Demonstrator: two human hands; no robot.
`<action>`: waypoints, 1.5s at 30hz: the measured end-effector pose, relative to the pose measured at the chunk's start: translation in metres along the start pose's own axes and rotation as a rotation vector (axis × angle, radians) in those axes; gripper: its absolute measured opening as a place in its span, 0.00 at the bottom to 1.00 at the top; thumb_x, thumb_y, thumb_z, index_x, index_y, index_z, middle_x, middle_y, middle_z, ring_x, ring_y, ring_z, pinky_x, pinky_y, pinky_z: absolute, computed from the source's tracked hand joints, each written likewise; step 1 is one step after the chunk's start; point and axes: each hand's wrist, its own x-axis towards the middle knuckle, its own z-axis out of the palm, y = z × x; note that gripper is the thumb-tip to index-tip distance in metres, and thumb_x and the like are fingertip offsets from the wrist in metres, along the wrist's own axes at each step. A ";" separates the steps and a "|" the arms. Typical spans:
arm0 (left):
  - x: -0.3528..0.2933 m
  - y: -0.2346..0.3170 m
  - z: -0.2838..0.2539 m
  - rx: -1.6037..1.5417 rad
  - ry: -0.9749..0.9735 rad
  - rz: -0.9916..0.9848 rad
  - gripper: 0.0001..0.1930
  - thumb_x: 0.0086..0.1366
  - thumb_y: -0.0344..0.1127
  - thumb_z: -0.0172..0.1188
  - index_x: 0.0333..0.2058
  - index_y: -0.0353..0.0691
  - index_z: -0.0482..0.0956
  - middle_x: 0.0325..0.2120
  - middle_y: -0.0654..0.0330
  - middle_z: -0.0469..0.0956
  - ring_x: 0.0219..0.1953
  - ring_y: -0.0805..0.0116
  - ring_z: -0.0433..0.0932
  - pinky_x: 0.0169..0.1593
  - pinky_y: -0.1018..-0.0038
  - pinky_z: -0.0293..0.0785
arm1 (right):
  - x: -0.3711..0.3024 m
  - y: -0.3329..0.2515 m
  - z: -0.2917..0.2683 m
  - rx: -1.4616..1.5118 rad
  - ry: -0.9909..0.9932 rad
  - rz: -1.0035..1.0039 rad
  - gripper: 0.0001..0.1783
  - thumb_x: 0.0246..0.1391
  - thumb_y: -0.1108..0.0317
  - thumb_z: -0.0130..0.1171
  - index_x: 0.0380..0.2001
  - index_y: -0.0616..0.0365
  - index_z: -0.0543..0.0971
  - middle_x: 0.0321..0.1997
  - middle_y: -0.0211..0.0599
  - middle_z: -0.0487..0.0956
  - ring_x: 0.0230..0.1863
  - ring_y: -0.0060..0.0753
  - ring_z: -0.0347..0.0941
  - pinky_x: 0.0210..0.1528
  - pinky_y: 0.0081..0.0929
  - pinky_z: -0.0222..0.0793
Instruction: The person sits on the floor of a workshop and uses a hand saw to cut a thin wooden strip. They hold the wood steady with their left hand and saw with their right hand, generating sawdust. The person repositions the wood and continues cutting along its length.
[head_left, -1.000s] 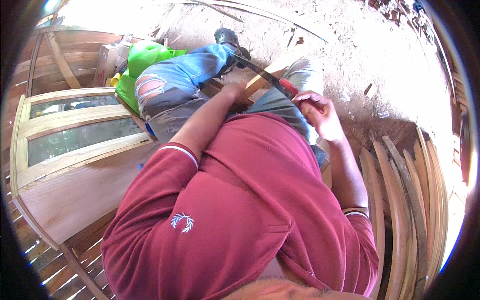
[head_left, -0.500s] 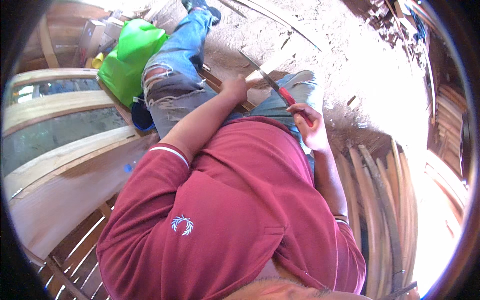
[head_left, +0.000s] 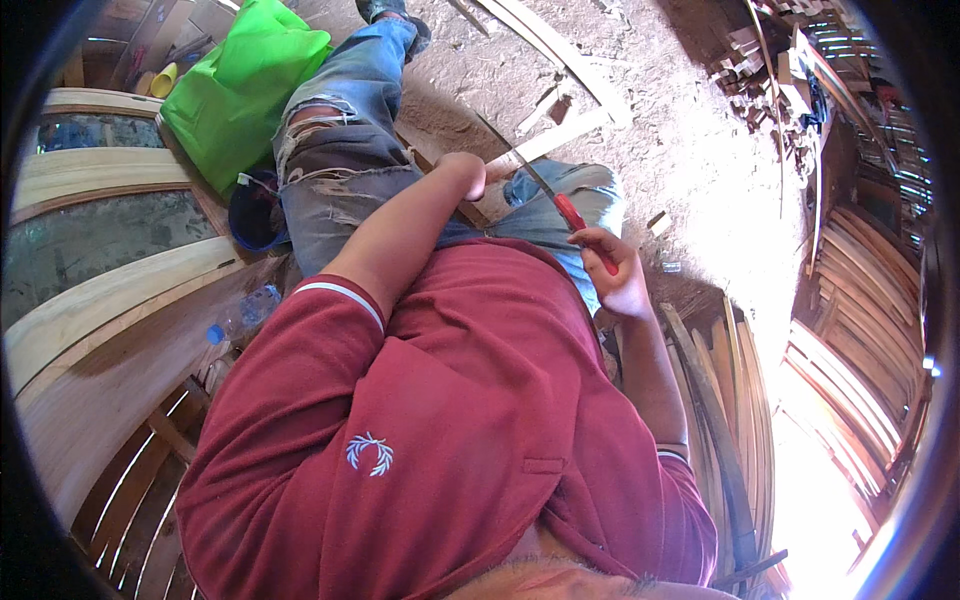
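Note:
My right hand [head_left: 613, 272] is closed round the red handle of a narrow-bladed hand saw [head_left: 527, 168]. Its thin dark blade slants up and left past my left hand; any teeth are too small to make out. My left hand [head_left: 468, 177] is a fist over my lap, at the near end of a pale wooden strip [head_left: 560, 135]. Most of its fingers are turned away from view. The strip runs out to the right, passing behind the blade, over my bent leg. A darker wooden piece [head_left: 470, 212] shows under my left wrist, between my legs.
A bright green bag [head_left: 245, 95] stands left of my outstretched leg, with a dark blue bucket [head_left: 255, 212] below it. Pale framed panels [head_left: 110, 285] and a plastic bottle [head_left: 250, 308] lie at left. Long wooden slats [head_left: 715, 400] are stacked at right; offcuts [head_left: 745, 60] heap beyond.
The view has shifted, showing more of the right side. Both hands keep nearly the same pose, and the saw stays in my right hand, still slanting up and left.

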 end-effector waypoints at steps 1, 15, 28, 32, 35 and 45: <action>0.005 0.000 0.001 0.017 -0.033 -0.002 0.20 0.55 0.35 0.64 0.48 0.41 0.87 0.53 0.48 0.83 0.56 0.49 0.82 0.56 0.57 0.79 | 0.000 0.006 0.000 -0.006 0.001 -0.014 0.13 0.62 0.79 0.52 0.47 0.65 0.81 0.44 0.34 0.83 0.47 0.20 0.76 0.52 0.22 0.70; 0.016 -0.020 0.013 -0.028 0.209 -0.174 0.22 0.52 0.41 0.66 0.47 0.43 0.88 0.46 0.48 0.86 0.49 0.51 0.85 0.53 0.61 0.80 | 0.009 0.043 -0.004 0.133 -0.005 -0.241 0.14 0.61 0.78 0.51 0.47 0.66 0.81 0.44 0.37 0.83 0.48 0.26 0.77 0.55 0.26 0.70; 0.016 -0.020 0.010 -0.027 0.087 0.058 0.17 0.51 0.41 0.69 0.40 0.41 0.89 0.43 0.46 0.86 0.46 0.47 0.85 0.51 0.59 0.80 | 0.013 0.011 -0.035 0.033 -0.092 -0.062 0.13 0.61 0.77 0.51 0.46 0.67 0.81 0.43 0.35 0.82 0.46 0.23 0.76 0.51 0.24 0.70; 0.016 -0.018 0.012 -0.100 0.028 0.014 0.16 0.54 0.40 0.67 0.40 0.41 0.89 0.44 0.46 0.85 0.48 0.47 0.85 0.52 0.58 0.80 | 0.012 0.008 -0.027 0.051 -0.036 -0.028 0.14 0.59 0.79 0.50 0.45 0.67 0.81 0.43 0.37 0.83 0.46 0.24 0.77 0.51 0.24 0.71; 0.007 -0.008 0.002 -0.042 -0.013 0.040 0.17 0.56 0.41 0.66 0.43 0.43 0.89 0.46 0.48 0.85 0.48 0.47 0.85 0.53 0.57 0.80 | 0.006 -0.003 -0.024 0.008 0.004 0.035 0.15 0.56 0.80 0.50 0.44 0.68 0.81 0.41 0.38 0.84 0.43 0.23 0.77 0.49 0.24 0.72; -0.001 0.011 -0.039 0.123 -0.195 -0.024 0.21 0.60 0.41 0.65 0.52 0.48 0.86 0.50 0.56 0.85 0.53 0.52 0.84 0.52 0.54 0.80 | 0.015 -0.018 -0.024 -0.084 -0.016 -0.012 0.16 0.54 0.80 0.50 0.43 0.67 0.82 0.36 0.33 0.83 0.37 0.18 0.75 0.41 0.19 0.70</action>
